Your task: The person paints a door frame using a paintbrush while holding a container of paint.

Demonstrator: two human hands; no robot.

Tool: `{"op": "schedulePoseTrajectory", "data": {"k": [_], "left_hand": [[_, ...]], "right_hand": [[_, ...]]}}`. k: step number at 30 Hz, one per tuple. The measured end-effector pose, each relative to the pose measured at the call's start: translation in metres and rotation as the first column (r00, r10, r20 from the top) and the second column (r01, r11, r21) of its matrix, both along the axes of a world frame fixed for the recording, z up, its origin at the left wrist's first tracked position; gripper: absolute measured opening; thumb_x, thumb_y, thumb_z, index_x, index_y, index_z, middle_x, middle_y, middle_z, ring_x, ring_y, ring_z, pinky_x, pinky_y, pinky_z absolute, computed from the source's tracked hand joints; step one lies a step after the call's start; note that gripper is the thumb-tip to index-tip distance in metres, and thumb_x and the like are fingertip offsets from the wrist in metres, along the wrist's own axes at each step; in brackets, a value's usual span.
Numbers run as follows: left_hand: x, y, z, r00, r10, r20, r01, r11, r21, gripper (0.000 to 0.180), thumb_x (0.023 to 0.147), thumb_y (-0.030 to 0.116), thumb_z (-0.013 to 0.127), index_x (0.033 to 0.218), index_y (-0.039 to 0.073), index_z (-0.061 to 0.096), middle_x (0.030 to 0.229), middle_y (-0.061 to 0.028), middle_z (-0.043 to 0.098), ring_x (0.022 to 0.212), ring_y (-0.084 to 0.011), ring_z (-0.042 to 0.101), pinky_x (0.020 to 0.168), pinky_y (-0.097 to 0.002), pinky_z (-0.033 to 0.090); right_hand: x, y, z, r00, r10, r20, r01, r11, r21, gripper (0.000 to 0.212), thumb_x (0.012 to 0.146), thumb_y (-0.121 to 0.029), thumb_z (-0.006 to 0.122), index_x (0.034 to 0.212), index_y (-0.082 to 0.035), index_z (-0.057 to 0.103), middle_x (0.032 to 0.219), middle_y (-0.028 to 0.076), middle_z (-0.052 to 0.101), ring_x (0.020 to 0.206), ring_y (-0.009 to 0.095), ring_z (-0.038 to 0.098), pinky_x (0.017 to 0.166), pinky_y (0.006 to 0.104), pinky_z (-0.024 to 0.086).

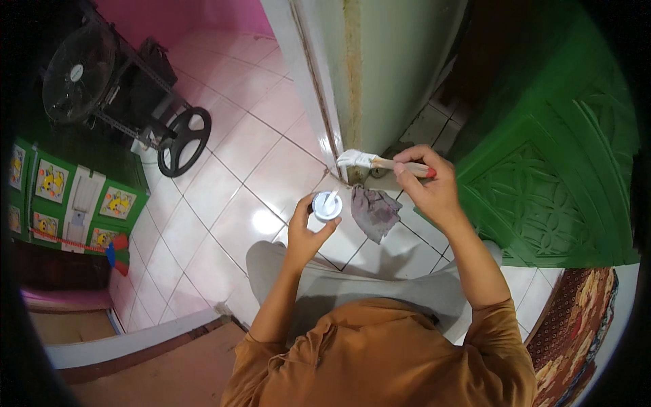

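My left hand (305, 235) is closed around a small round tub (328, 217) of white paint and holds it upright. A thin white piece slants across the tub's mouth; I cannot tell what it is. Pinched in my right hand (428, 184) is the handle of a paintbrush (381, 163), red at its end. Its white-coated bristles point left, at the foot of the door frame (306, 61), and seem to touch it. Below the brush, a crumpled greyish-purple rag (375, 211) lies on the floor tiles.
A carved green panel (536, 197) stands close on my right, with a patterned rug (573, 319) below it. Far left are a fan (76, 73), a black steering-wheel-shaped ring (184, 141) and a green cabinet (95, 207) with pictures. White tiles (224, 197) cover the floor.
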State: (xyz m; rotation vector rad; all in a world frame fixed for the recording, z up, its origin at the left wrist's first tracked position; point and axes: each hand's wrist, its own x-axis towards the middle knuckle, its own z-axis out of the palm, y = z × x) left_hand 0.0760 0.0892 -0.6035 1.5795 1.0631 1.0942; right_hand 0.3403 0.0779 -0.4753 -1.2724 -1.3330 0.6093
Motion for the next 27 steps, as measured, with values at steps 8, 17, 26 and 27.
{"op": "schedulePoseTrajectory", "data": {"k": [8, 17, 26, 27], "left_hand": [[0.017, 0.01, -0.012, 0.999, -0.02, 0.025, 0.017, 0.995, 0.096, 0.063, 0.078, 0.008, 0.085, 0.132, -0.001, 0.055, 0.125, -0.0141, 0.066, 0.117, -0.0249, 0.065, 0.103, -0.0367, 0.049], [0.008, 0.012, -0.016, 0.995, -0.104, -0.01, 0.104, 0.994, 0.021, 0.067, 0.078, 0.004, 0.084, 0.136, -0.001, 0.051, 0.13, -0.0133, 0.062, 0.124, -0.0235, 0.059, 0.108, -0.037, 0.044], [0.014, 0.024, -0.025, 0.996, -0.091, -0.003, 0.091, 0.996, 0.006, 0.068, 0.078, 0.007, 0.086, 0.136, -0.001, 0.05, 0.13, -0.0136, 0.062, 0.124, -0.0233, 0.059, 0.11, -0.0367, 0.044], [0.016, 0.027, -0.026, 0.995, -0.096, -0.014, 0.096, 0.995, 0.004, 0.068, 0.078, 0.007, 0.086, 0.136, -0.001, 0.05, 0.129, -0.0137, 0.062, 0.124, -0.0232, 0.059, 0.11, -0.0368, 0.044]], "right_hand": [[-0.014, -0.007, 0.007, 0.859, 0.419, 0.295, -0.39, 0.908, -0.154, 0.016, 0.086, -0.013, 0.072, 0.098, -0.004, 0.066, 0.088, 0.009, 0.065, 0.071, 0.021, 0.059, 0.064, 0.0332, 0.05], [-0.025, 0.015, -0.014, 0.751, 0.568, 0.337, -0.506, 0.823, -0.258, 0.018, 0.084, -0.014, 0.071, 0.099, -0.006, 0.068, 0.086, 0.011, 0.062, 0.07, 0.024, 0.058, 0.064, 0.0347, 0.05], [-0.003, 0.007, -0.05, 0.942, 0.313, -0.124, -0.336, 0.847, -0.412, 0.014, 0.091, -0.005, 0.069, 0.104, 0.001, 0.068, 0.088, 0.008, 0.07, 0.075, 0.015, 0.067, 0.069, 0.0291, 0.054], [-0.002, 0.006, -0.056, 0.946, 0.245, -0.211, -0.31, 0.872, -0.379, 0.012, 0.093, -0.004, 0.067, 0.104, 0.002, 0.067, 0.087, 0.009, 0.07, 0.073, 0.015, 0.067, 0.068, 0.0288, 0.054]]}}
